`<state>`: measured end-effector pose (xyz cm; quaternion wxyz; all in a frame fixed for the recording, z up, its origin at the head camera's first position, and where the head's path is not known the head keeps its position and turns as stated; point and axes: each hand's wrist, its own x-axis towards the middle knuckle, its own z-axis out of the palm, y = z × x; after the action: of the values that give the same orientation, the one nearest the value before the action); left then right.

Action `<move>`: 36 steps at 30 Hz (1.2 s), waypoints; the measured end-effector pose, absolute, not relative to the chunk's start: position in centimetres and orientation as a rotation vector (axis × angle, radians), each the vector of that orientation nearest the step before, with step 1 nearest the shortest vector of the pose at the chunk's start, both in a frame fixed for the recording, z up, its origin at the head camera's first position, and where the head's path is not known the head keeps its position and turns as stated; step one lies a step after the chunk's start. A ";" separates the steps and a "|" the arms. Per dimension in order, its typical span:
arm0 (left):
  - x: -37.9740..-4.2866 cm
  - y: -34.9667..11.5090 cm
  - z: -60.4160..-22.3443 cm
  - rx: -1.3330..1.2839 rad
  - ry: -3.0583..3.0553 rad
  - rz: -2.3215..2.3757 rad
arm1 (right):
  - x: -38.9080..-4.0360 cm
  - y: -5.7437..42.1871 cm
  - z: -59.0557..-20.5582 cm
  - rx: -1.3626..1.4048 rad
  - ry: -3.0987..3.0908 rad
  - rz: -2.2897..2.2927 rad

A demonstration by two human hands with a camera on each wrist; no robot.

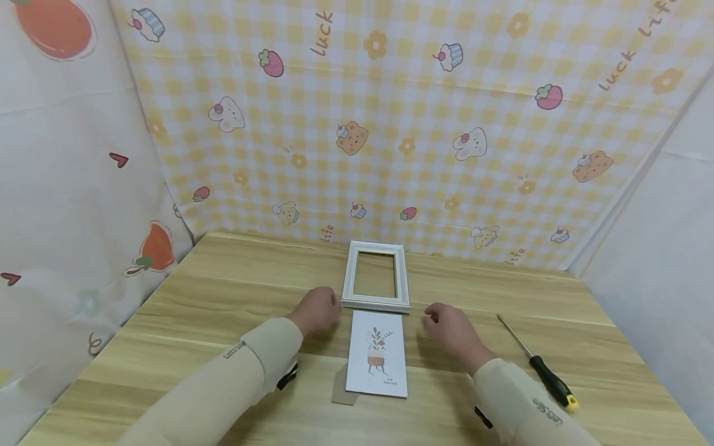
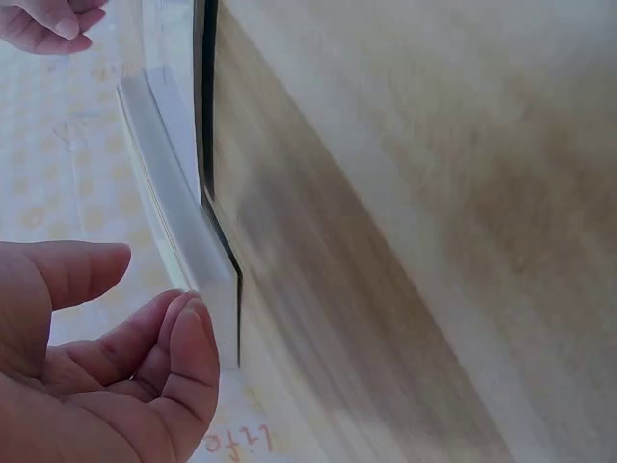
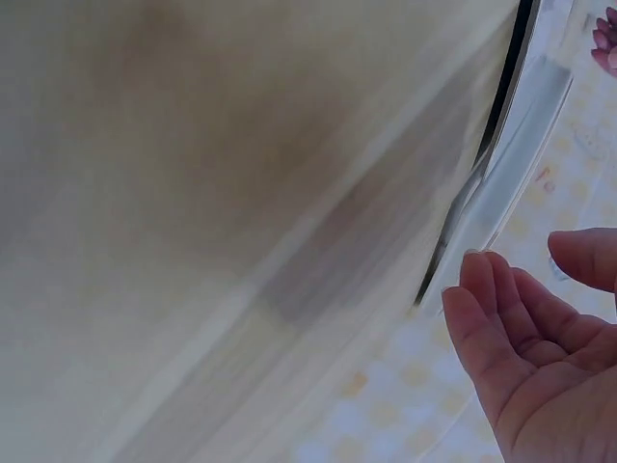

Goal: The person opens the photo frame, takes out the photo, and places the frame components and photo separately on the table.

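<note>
A white picture frame (image 1: 404, 279) lies flat at the back of the table, wood grain showing through its opening. Just in front of it is a white panel (image 1: 362, 353) with a printed potted plant, and a grey-brown flap (image 1: 343, 391) sticks out from under its lower left. My left hand (image 1: 318, 310) hovers left of the frame's near corner, fingers loosely bent and holding nothing. On the other side, my right hand (image 1: 453, 331) is likewise relaxed, thumb apart from the fingers. Both wrist views show a gap between thumb and fingers, with the frame's edge beyond the fingertips.
A screwdriver (image 1: 549, 378) with a black and yellow handle lies on the wooden table (image 1: 223, 285), right of my right forearm. Behind the table hangs a yellow checked cloth (image 1: 379, 179). White cloths close off the left and right sides.
</note>
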<state>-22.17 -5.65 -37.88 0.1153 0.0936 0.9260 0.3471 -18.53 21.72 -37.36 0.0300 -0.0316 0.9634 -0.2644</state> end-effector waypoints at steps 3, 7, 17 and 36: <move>-21.4 -5.6 -38.0 0.333 2.711 1.004 | -17.8 21.4 -37.4 -0.120 2.965 -0.802; -20.1 -5.5 -38.0 0.370 2.696 0.992 | -17.0 20.9 -37.6 -0.130 2.959 -0.772; -18.0 -4.7 -38.3 0.389 2.668 0.975 | -15.7 19.9 -37.7 -0.172 2.931 -0.718; -17.5 -3.4 -39.5 0.342 2.623 0.926 | -15.6 18.7 -38.6 -0.174 2.867 -0.663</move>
<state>-17.52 -3.43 -39.49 0.1685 0.1201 0.9225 0.3258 -15.57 18.70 -38.59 0.0966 -0.0589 0.9681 -0.2237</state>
